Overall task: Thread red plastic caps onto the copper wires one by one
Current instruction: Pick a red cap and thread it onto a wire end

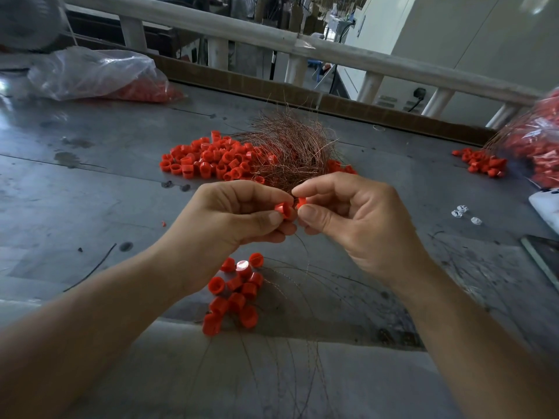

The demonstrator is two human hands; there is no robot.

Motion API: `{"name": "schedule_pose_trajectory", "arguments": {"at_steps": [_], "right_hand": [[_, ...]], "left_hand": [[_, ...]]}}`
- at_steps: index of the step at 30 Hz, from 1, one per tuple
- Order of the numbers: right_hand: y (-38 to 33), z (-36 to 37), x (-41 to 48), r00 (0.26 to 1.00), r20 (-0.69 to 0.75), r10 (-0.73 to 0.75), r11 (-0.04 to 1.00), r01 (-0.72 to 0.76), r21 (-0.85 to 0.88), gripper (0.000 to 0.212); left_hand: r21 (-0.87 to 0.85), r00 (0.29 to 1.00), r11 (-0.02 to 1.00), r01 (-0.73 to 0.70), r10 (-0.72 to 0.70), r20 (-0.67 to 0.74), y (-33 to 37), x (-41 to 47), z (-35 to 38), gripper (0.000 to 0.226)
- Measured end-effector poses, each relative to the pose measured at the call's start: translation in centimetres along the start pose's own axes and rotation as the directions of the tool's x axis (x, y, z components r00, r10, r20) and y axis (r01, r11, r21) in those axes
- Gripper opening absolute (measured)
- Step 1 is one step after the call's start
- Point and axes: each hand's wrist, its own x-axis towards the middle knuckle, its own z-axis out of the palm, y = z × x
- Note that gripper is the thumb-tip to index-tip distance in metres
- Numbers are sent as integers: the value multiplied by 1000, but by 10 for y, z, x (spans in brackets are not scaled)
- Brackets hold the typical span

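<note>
Above the middle of the grey tabletop [90,192], both hands meet fingertip to fingertip. The left hand [242,213] pinches a red cap [282,209] between thumb and forefinger. The right hand [348,213] pinches a second red cap [301,202] just beside it, the two caps nearly touching. Right behind the fingertips stands the tangled bunch of copper wires [290,149], its strands fanning up and away from the person. A thin strand trails down from the hands toward a cluster of caps [236,294] near the tabletop's front edge, which look to be on wires. Whether a wire end sits in either held cap cannot be told; it is too fine to see. The wire's long axis seems to run away from the person, so the next cap probably slides along that line. The loose cap pile [193,161] lies beyond the left hand, the nearer one to it.
</note>
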Motion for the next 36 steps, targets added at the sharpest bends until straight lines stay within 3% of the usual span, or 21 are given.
{"name": "schedule_pose_trajectory", "arguments": {"at_steps": [18,31,36], "right_hand": [[3,10,-3,983,-86,-162,962,138,-236,19],[1,7,-3,980,-49,-191,956,175,-236,21],[1,9,-3,948,15,-317,879,300,-370,17]], "left_hand": [[95,999,995,-7,12,-53,0,0,5,25],[132,999,991,-6,0,42,0,-4,0,22],[173,997,984,-40,28,73,0,-7,-1,21]]}}
